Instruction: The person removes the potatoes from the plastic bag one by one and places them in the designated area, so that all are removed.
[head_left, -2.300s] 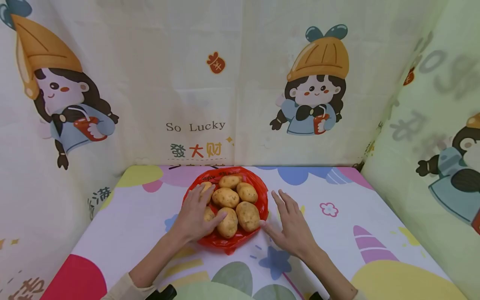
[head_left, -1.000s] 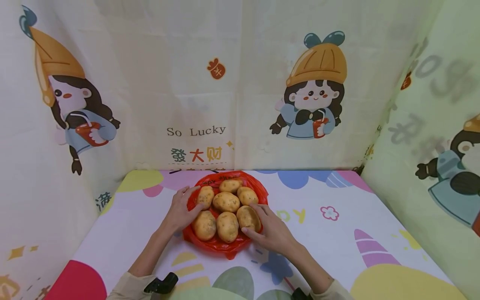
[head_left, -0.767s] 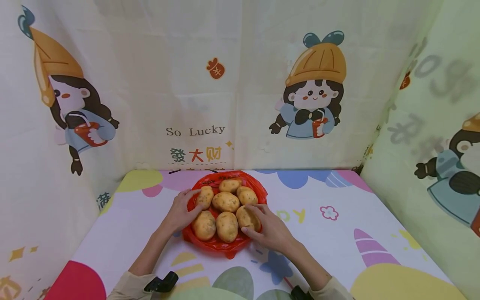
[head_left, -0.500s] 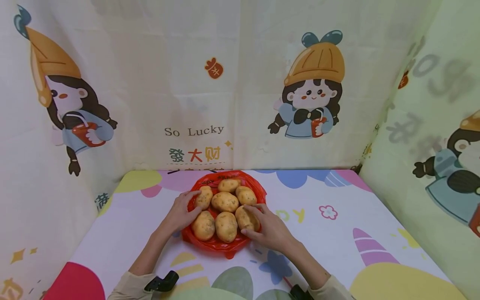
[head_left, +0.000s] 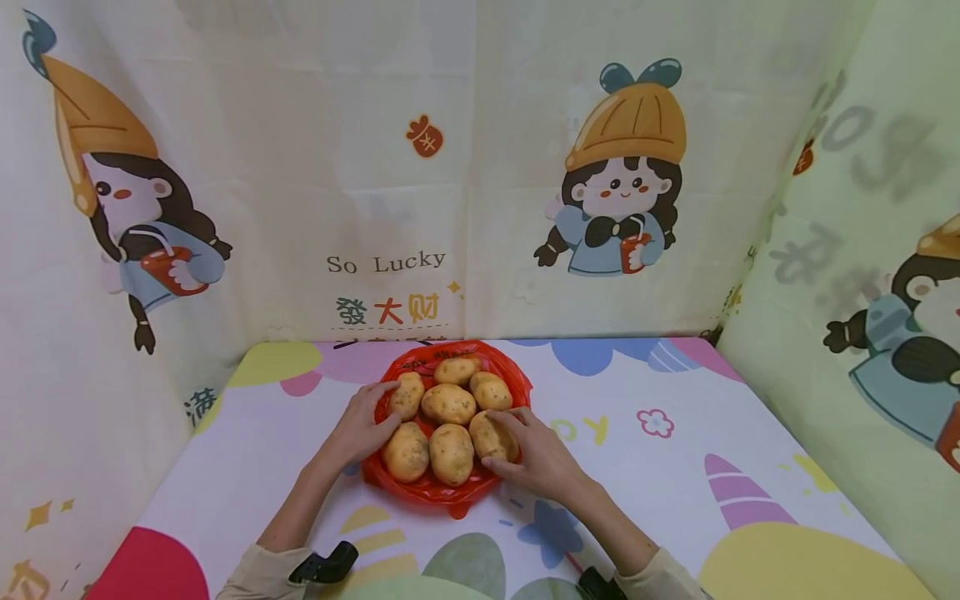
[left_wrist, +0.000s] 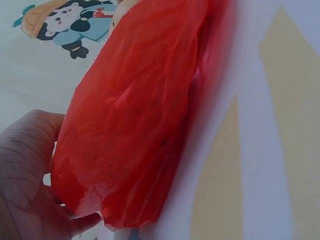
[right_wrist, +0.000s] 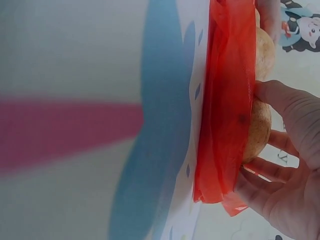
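In the head view, several potatoes [head_left: 448,404] lie in a shallow round container lined with a red plastic bag [head_left: 457,510]. At the container's left side, my left hand [head_left: 363,425] holds the far-left potato [head_left: 406,396] between thumb and fingers. My right hand [head_left: 542,454] grips the near-right potato [head_left: 492,437], its thumb on the near side and its fingers over the far side. In the left wrist view the red bag [left_wrist: 125,115] hides that potato and part of the hand. The right wrist view shows the gripped potato [right_wrist: 258,127] against the bag's edge.
The container stands on a table with a colourful printed cover [head_left: 645,492]. Behind it hangs a pale cloth wall [head_left: 300,167] with cartoon prints, and more cloth closes both sides. Black wrist straps [head_left: 324,564] sit at the sleeves.
From above the container's sides, both hands have come down to the potatoes: the left moved outward to the left edge, the right inward onto the near-right potato. Over the last second they stay nearly still.
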